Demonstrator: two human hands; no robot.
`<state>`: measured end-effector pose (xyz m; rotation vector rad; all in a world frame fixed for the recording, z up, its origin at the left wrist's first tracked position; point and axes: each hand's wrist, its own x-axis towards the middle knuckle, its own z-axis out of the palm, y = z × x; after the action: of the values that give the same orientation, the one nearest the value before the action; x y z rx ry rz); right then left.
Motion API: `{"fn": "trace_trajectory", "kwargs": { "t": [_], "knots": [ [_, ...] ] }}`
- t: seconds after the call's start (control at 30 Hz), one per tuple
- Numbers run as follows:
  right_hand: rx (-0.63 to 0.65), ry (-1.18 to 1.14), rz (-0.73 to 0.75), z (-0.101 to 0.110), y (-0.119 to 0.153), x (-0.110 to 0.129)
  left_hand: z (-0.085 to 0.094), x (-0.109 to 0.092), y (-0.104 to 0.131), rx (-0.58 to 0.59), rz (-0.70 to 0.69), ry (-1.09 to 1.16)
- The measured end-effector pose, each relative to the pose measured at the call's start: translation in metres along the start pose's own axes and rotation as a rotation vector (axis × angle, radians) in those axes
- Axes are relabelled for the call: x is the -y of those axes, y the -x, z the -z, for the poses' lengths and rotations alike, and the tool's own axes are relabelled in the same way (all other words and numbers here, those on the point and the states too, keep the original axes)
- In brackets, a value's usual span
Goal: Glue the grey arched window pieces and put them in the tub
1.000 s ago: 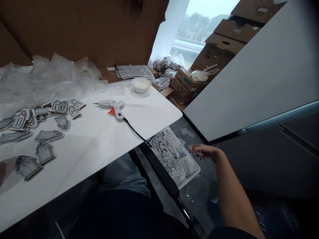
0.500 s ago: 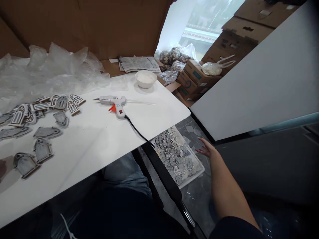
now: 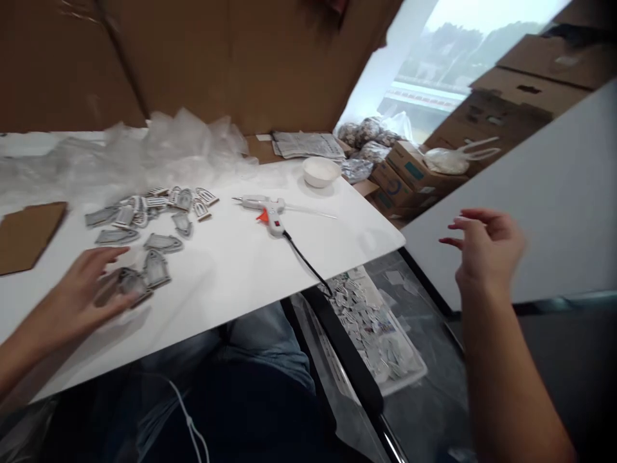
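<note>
Head view: the left hand [image 3: 84, 292] is lying open, fingers spread, on the arch-shaped cutouts [image 3: 144, 241] at the near edge of the white table [image 3: 231, 270]. The right hand [image 3: 484, 247] is hovering open and empty, well apart from the glue gun [image 3: 270, 209] and above the floor tray [image 3: 409, 376] of small pieces. Judged step: sorting cutouts; gripping one calls for closing the left fingers.

Left hand [image 3: 91, 289]: bare, palm down, fingers spread and slightly blurred; forearm enters from the lower left corner, laid low across the white worktop [image 3: 231, 270]. Nothing visibly clasped.

Right hand [image 3: 484, 247]: bare, raised in the air beyond the worktop's right edge, fingers loosely curled and parted, pointing back toward the worktop; empty. Forearm rises from the lower right corner, wrist nearly straight.
</note>
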<state>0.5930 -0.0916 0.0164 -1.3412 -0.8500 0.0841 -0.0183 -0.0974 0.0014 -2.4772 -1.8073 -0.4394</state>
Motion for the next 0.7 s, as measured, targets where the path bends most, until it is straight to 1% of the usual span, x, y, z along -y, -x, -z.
{"fn": "trace_trajectory", "kwargs": {
  "t": [0.03,0.07,0.1,0.13,0.2,0.27,0.3,0.37,0.43,0.5,0.57,0.63,0.7],
  "knots": [
    [0.058,0.004,0.105,-0.015,0.012,0.022,0.001,-0.005,-0.001,0.003,-0.016,0.007],
    [0.211,0.031,0.168,-0.03,0.025,0.043,0.0,-0.008,-0.001,0.031,-0.022,0.013],
    [0.32,0.036,0.241,-0.044,0.04,0.063,-0.001,-0.009,-0.001,0.054,-0.029,0.026],
    [0.42,0.03,0.331,-0.058,0.055,0.08,-0.003,-0.009,-0.001,0.063,-0.029,0.032],
    [0.691,0.05,0.495,-0.088,0.085,0.108,-0.009,-0.007,-0.001,0.052,-0.023,0.039],
    [0.98,0.078,0.655,-0.119,0.113,0.126,-0.016,-0.006,-0.001,0.024,-0.025,0.065],
    [1.102,0.108,0.729,-0.136,0.125,0.132,-0.019,-0.006,-0.001,0.013,-0.025,0.091],
    [1.283,0.198,0.858,-0.174,0.144,0.138,-0.024,-0.007,-0.002,-0.001,-0.004,0.173],
    [1.407,0.296,0.951,-0.213,0.156,0.14,-0.026,-0.008,-0.002,0.001,0.017,0.274],
    [1.494,0.371,1.0,-0.252,0.162,0.142,-0.026,-0.01,-0.002,-0.004,0.04,0.355],
    [1.568,0.461,1.022,-0.286,0.163,0.143,-0.023,-0.011,0.0,-0.025,0.065,0.398],
    [1.633,0.511,1.044,-0.313,0.162,0.143,-0.016,-0.015,0.0,-0.063,0.064,0.414],
    [1.669,0.535,1.044,-0.334,0.16,0.141,-0.008,-0.02,-0.002,-0.103,0.018,0.421]
  ]
}}
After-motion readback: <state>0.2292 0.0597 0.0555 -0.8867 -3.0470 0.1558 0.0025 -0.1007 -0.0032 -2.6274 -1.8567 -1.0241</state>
